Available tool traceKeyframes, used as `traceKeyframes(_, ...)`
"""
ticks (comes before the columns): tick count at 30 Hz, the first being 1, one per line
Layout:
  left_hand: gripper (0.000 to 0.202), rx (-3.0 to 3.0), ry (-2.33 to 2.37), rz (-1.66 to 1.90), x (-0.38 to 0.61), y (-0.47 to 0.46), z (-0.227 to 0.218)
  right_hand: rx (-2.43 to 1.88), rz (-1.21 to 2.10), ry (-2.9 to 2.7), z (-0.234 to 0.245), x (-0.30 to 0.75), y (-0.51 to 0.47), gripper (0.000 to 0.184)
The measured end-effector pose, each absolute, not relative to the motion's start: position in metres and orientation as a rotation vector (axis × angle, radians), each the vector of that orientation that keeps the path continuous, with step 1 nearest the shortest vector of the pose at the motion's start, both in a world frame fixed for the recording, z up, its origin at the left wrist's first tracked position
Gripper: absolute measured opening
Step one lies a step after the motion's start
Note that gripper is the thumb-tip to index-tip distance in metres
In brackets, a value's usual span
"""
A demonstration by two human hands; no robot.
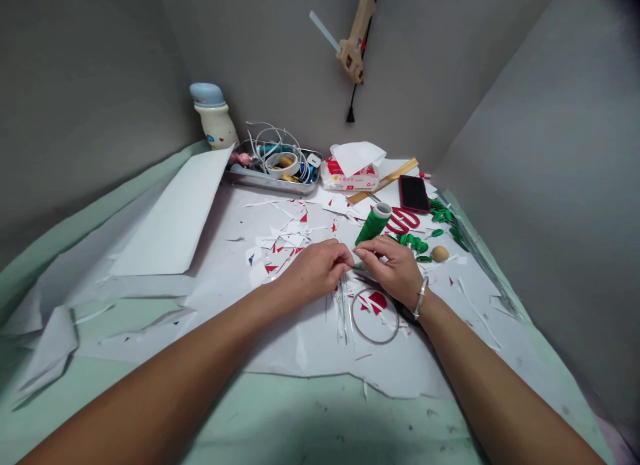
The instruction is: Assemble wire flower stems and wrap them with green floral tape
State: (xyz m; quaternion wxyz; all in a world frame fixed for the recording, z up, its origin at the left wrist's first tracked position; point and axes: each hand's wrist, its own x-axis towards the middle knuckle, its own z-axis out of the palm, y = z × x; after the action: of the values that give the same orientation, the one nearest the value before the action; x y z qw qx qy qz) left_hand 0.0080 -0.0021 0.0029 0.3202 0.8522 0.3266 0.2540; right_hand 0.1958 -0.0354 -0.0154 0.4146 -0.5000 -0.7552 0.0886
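Now | green strip lying sideways | left hand, right hand | fingers clamped on it

A steel tray is sitting at the back of the worktop, holding cables and a tape roll. A bottle is standing behind its left end, and a tissue pack is lying to its right, near a smartphone. A thread spool is resting just beyond the left hand and right hand, with scissors lying to its right. A wire ring is lying before the right hand. A hot glue gun is hanging on the wall above.
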Motion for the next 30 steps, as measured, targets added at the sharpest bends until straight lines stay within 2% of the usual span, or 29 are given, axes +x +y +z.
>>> traceKeyframes(6, 0.011, 1.953, 0.938, 0.787, 0.008, 0.001, 0.011, -1.247, 0.322, -2.007, -0.021, 0.195, -0.033, 0.014)
traceKeyframes(10, 0.012, 2.085, 1.071, 0.858, 0.007, 0.003, 0.005, -1.154, 0.222, -2.202, -0.015, 0.187, -0.04, 0.014)
traceKeyframes(16, 0.018, 2.37, 0.961, 0.665, 0.007, 0.0, -0.002, -1.194, 0.112, -2.056, -0.011, 0.189, -0.041, 0.015)
traceKeyframes(21, 0.013, 2.156, 0.885, 0.682, 0.008, -0.001, 0.005, -1.297, 0.226, -1.906, -0.018, 0.198, -0.033, 0.014)
traceKeyframes(25, 0.01, 1.968, 0.955, 0.781, 0.008, 0.003, 0.008, -1.251, 0.271, -2.053, -0.019, 0.194, -0.035, 0.015)
traceKeyframes(30, 0.011, 2.135, 1.102, 0.86, 0.006, 0.003, 0.002, -1.139, 0.161, -2.217, -0.013, 0.185, -0.043, 0.015)
